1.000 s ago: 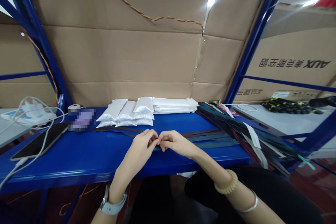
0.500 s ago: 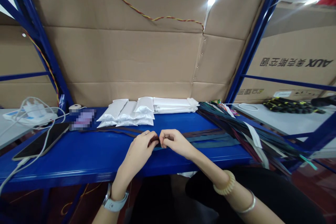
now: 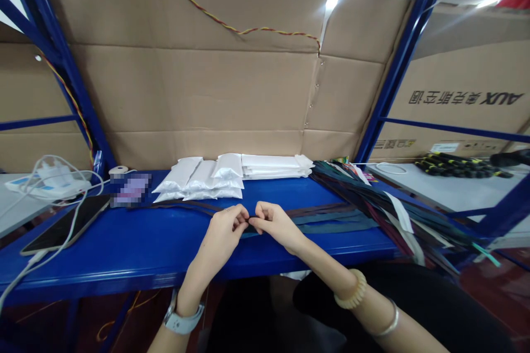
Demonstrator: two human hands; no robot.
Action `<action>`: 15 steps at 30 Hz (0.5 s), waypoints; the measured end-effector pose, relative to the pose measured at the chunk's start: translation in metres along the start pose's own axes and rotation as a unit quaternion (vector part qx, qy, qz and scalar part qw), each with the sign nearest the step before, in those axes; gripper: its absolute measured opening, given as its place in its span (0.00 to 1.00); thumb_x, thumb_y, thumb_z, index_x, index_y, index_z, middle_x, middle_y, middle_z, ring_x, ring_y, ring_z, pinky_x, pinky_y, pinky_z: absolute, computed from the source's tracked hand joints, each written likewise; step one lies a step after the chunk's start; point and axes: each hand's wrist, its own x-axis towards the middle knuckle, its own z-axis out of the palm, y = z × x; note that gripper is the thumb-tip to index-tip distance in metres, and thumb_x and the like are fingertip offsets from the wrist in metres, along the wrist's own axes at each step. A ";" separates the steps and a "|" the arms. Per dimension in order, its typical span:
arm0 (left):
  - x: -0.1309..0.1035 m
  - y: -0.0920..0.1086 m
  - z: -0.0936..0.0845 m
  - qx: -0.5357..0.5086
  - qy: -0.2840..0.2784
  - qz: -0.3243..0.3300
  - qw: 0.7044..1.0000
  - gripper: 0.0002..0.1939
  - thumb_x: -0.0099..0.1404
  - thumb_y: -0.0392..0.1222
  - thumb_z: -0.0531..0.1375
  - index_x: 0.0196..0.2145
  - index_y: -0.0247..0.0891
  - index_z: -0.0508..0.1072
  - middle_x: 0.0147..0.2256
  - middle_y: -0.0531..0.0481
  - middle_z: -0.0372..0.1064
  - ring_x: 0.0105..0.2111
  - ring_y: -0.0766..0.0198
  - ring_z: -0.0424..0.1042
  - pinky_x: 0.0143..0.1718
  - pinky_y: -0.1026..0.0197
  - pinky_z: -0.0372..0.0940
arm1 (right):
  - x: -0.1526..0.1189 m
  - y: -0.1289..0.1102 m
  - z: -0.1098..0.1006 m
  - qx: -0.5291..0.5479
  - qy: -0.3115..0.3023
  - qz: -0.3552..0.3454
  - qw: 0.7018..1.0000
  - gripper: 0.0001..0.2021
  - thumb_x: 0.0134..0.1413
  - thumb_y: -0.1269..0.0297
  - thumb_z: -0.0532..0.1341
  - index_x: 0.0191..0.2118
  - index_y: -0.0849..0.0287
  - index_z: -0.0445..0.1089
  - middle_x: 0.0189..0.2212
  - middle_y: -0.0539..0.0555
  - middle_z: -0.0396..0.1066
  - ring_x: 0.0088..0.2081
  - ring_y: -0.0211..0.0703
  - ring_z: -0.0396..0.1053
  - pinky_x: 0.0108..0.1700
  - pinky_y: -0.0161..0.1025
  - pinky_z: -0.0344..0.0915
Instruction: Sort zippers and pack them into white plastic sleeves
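Observation:
My left hand and my right hand meet fingertip to fingertip just above the blue tabletop, both in a pinch. Between them is a small dark bit, seemingly part of a long dark brown fabric strip that runs left from my left hand. More brown strip stretches out on the right behind my right hand. Flat dark teal strips lie under and beside the right wrist. My fingers hide most of the pinched spot.
White packets and a flat white stack line the back of the blue table. A heap of coloured strips hangs off the right. At left lie a phone with its cable and a power strip. Cardboard stands behind.
The right hand's fingers have turned and straightened a little, thumb and forefinger now closing against the left fingertips. The left hand has barely moved. Everything on the table lies as before.

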 end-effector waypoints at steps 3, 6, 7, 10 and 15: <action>0.000 0.000 0.001 0.012 0.026 0.004 1.000 0.05 0.60 0.31 0.53 0.30 0.39 0.66 0.27 0.54 0.67 0.27 0.68 0.66 0.31 0.65 0.60 | 0.001 0.001 -0.003 -0.031 0.003 0.024 0.999 0.10 0.52 0.60 0.60 0.32 0.57 0.59 0.16 0.43 0.60 0.20 0.34 0.56 0.25 0.32 0.52; 0.000 0.000 0.002 0.012 0.039 0.003 0.999 0.03 0.61 0.33 0.54 0.30 0.39 0.66 0.28 0.54 0.67 0.27 0.67 0.66 0.31 0.65 0.60 | 0.002 0.003 -0.008 -0.100 -0.008 0.013 0.995 0.12 0.56 0.56 0.57 0.29 0.60 0.63 0.17 0.46 0.62 0.21 0.34 0.58 0.26 0.33 0.53; 0.000 0.000 0.001 0.010 0.041 0.002 0.999 0.03 0.61 0.34 0.55 0.31 0.39 0.66 0.29 0.53 0.67 0.27 0.67 0.66 0.31 0.65 0.60 | 0.002 0.003 -0.009 -0.114 -0.011 0.006 0.993 0.14 0.57 0.55 0.56 0.27 0.60 0.64 0.18 0.47 0.62 0.22 0.34 0.58 0.26 0.33 0.54; 0.001 0.000 0.001 0.020 0.046 -0.009 0.999 0.03 0.63 0.37 0.54 0.31 0.39 0.66 0.30 0.52 0.67 0.29 0.66 0.66 0.32 0.64 0.60 | 0.003 0.004 -0.012 -0.129 -0.010 -0.007 0.992 0.15 0.57 0.55 0.56 0.27 0.61 0.66 0.20 0.49 0.65 0.24 0.35 0.60 0.28 0.33 0.55; 0.000 -0.005 0.004 0.043 0.049 -0.016 0.998 0.08 0.65 0.43 0.52 0.30 0.39 0.66 0.29 0.51 0.67 0.29 0.64 0.66 0.30 0.63 0.59 | 0.003 0.001 -0.012 -0.132 -0.028 -0.023 0.991 0.15 0.58 0.56 0.55 0.28 0.61 0.67 0.24 0.51 0.69 0.26 0.35 0.63 0.31 0.32 0.57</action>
